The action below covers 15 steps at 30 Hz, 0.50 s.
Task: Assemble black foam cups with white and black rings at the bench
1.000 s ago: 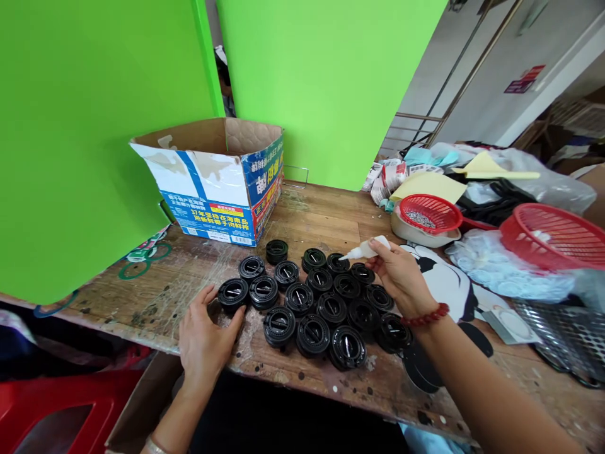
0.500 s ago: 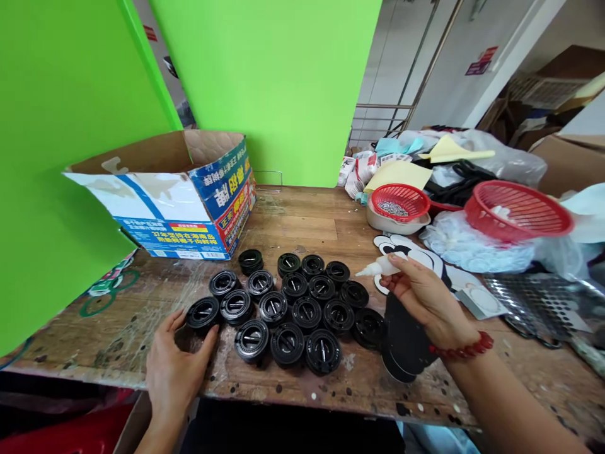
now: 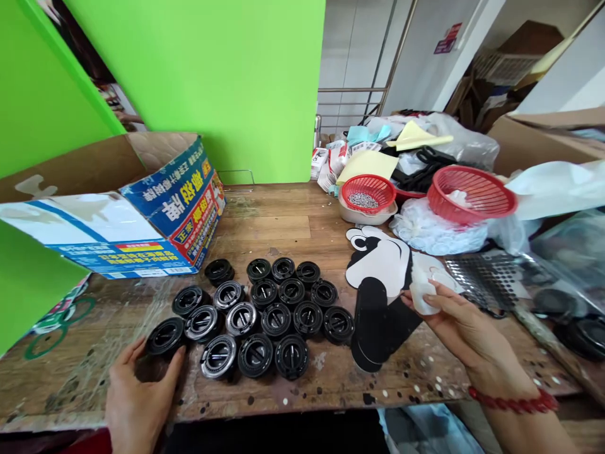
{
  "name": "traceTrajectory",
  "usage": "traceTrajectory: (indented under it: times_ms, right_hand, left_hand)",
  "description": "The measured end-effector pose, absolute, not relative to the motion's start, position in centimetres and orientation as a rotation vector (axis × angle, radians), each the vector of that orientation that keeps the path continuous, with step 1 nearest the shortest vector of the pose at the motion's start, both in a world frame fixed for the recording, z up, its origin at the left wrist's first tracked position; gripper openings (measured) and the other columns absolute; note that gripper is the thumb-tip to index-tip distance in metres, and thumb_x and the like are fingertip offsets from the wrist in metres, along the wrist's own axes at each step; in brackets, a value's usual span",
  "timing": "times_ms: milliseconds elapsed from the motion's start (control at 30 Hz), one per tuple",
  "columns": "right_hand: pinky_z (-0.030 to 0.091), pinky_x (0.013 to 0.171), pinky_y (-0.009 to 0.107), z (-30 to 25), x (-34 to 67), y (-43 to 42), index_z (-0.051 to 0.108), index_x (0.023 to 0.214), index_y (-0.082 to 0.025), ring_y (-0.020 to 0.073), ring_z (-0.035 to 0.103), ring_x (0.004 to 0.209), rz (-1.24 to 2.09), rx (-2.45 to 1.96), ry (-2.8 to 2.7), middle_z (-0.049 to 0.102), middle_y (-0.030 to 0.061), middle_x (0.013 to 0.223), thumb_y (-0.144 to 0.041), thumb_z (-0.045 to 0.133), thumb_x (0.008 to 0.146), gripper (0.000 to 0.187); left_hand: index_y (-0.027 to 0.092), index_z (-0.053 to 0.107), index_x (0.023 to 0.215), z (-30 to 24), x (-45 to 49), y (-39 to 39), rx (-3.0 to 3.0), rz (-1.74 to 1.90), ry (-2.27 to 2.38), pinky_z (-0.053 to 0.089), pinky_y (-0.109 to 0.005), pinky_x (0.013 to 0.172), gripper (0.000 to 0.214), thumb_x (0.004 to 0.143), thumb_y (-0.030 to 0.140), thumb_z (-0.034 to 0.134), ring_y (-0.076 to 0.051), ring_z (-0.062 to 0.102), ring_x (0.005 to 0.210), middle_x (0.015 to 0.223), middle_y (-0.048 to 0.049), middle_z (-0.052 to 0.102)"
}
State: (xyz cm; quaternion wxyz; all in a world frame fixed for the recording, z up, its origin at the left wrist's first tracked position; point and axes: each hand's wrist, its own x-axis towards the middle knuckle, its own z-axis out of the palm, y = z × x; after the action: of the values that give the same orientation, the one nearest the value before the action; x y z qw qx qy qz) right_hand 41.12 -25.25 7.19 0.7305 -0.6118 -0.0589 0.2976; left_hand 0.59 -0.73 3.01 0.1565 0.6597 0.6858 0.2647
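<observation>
My left hand (image 3: 142,388) curves its thumb and fingers around the leftmost stack of round black plastic pieces (image 3: 165,336), at the near left of the table. Several more short stacks of the same pieces (image 3: 275,320) stand close together to its right, each with a slot-like bar across the top. In my right hand (image 3: 460,321) is a small white squeeze bottle (image 3: 422,296), pinched between thumb and fingers, its nozzle upward. Below and left of that hand lie flat black strips with rounded ends (image 3: 370,318), partly over white and black cut-out shapes (image 3: 378,261).
An open cardboard box (image 3: 155,208) stands at the back left against green panels (image 3: 212,82). At the back right are red baskets (image 3: 472,195), one holding small metal parts (image 3: 363,200), and a pile of plastic bags. Green rings (image 3: 51,334) lie at the left.
The view has turned right. My right hand has drawn the bottle away from the stacks to the right, and its nozzle has swung from leftward to upward. My left hand stays at the leftmost stack.
</observation>
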Motion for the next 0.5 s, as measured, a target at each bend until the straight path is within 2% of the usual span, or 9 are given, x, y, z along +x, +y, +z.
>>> traceTrajectory:
  times_ms: [133,233,367,500]
  right_hand:
    - [0.056,0.086,0.038,5.6,42.2,-27.9,0.064,0.092,-0.023,0.0221,0.067,0.088,0.397,-1.464,-0.133,0.070,0.0039,0.095,-0.035,0.082,0.056,0.043]
    - [0.055,0.080,0.040,4.6,42.5,-29.5,0.061,0.088,-0.024,0.0224,0.063,0.080,0.166,-1.678,-0.126,0.068,0.0027,0.087,-0.042,0.081,0.054,0.043]
    - [0.051,0.074,0.044,4.4,43.0,-31.1,0.059,0.087,-0.023,0.0232,0.058,0.069,-0.110,-2.034,-0.094,0.062,0.0023,0.075,-0.052,0.074,0.050,0.049]
    - [0.051,0.073,0.046,3.9,43.7,-32.0,0.056,0.086,-0.021,0.0248,0.059,0.068,-0.241,-2.170,-0.033,0.059,0.0028,0.071,-0.054,0.067,0.051,0.050]
  left_hand:
    - [0.020,0.044,0.136,3.5,1.0,-1.0,1.855,0.727,1.982,0.044,-0.062,0.102,0.079,0.075,0.068,0.058,-0.046,0.053,0.121,0.137,-0.0190,0.051]
    - [0.020,0.046,0.135,3.5,1.1,-0.9,1.843,0.722,2.004,0.045,-0.061,0.101,0.079,0.073,0.067,0.059,-0.046,0.054,0.120,0.135,-0.0178,0.052]
    - [0.020,0.046,0.135,3.2,1.0,-0.7,1.884,0.745,2.005,0.046,-0.062,0.098,0.080,0.071,0.067,0.058,-0.047,0.056,0.116,0.133,-0.0176,0.053]
    - [0.020,0.045,0.134,3.1,1.0,-0.8,1.917,0.762,1.999,0.047,-0.064,0.097,0.079,0.071,0.068,0.057,-0.048,0.056,0.116,0.132,-0.0179,0.053]
